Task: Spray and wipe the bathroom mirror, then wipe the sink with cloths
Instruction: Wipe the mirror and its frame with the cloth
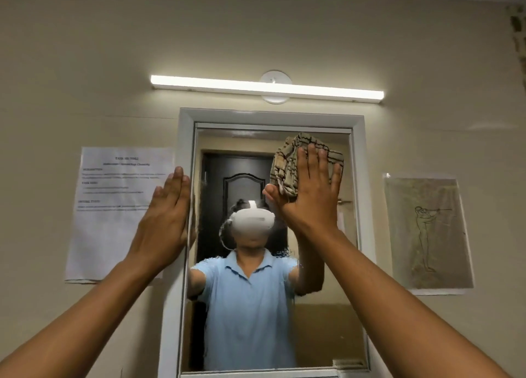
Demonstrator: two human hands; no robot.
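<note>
The right hand (pixel 310 189) lies flat on the mirror (pixel 270 306) near its top right corner, fingers straight and together, pressing a tan checked cloth (pixel 287 161) against the glass. The cloth is bunched and sticks out above and to the left of the fingers. The left hand (pixel 168 221) is open too, fingers straight, resting against the white frame (pixel 185 138) at the mirror's left edge, about halfway up. Both forearms reach up from the lower corners and cover part of the glass.

On the wall (pixel 85 64) just left of the frame hangs a printed sheet (pixel 113 221), partly hidden by the left hand; its text is too blurred to read. Well to the right of the frame hangs a line drawing (pixel 427 235) of a standing figure. A lit tube lamp (pixel 267 88) sits above the mirror. The wall is beige; a dark door (pixel 216 184) shows reflected in the glass, with the person's reflection in front of it.
</note>
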